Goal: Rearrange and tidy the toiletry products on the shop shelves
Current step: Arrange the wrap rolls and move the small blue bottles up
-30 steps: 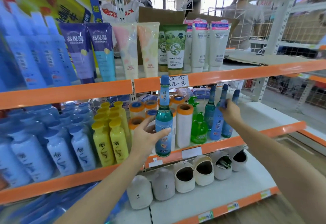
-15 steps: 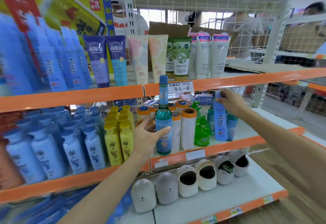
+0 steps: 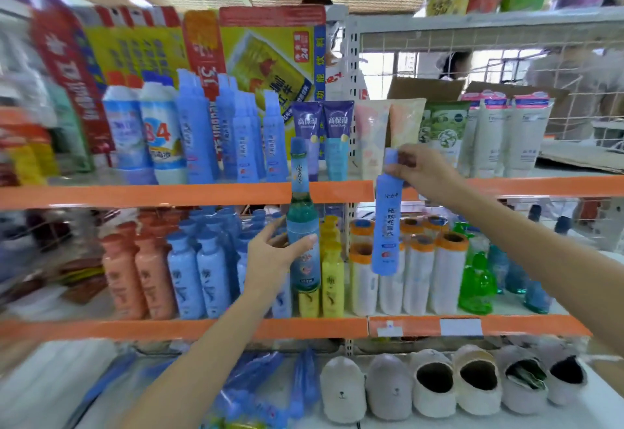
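My left hand (image 3: 274, 253) grips a tall green-glass bottle with a blue cap (image 3: 301, 226) around its middle, upright in front of the blue and yellow bottles on the middle shelf. My right hand (image 3: 423, 172) pinches the cap end of a slim blue bottle (image 3: 386, 222), which hangs upright in the air in front of the white orange-capped tubes (image 3: 418, 276). Both bottles are clear of the shelf boards. The upper shelf (image 3: 141, 195) carries blue tubes (image 3: 236, 138), purple tubes (image 3: 324, 131) and white tubes (image 3: 506, 138).
Green pump bottles (image 3: 476, 280) and teal bottles (image 3: 537, 290) stand at the right of the middle shelf (image 3: 466, 326). Orange bottles (image 3: 135, 270) stand at its left. Slippers (image 3: 435, 384) line the bottom shelf. People stand behind the wire back panel (image 3: 506, 57).
The view has swung left and up. My right hand has lifted the slim blue bottle off the middle shelf and carried it left and higher. My left hand has raised the green bottle off the shelf.
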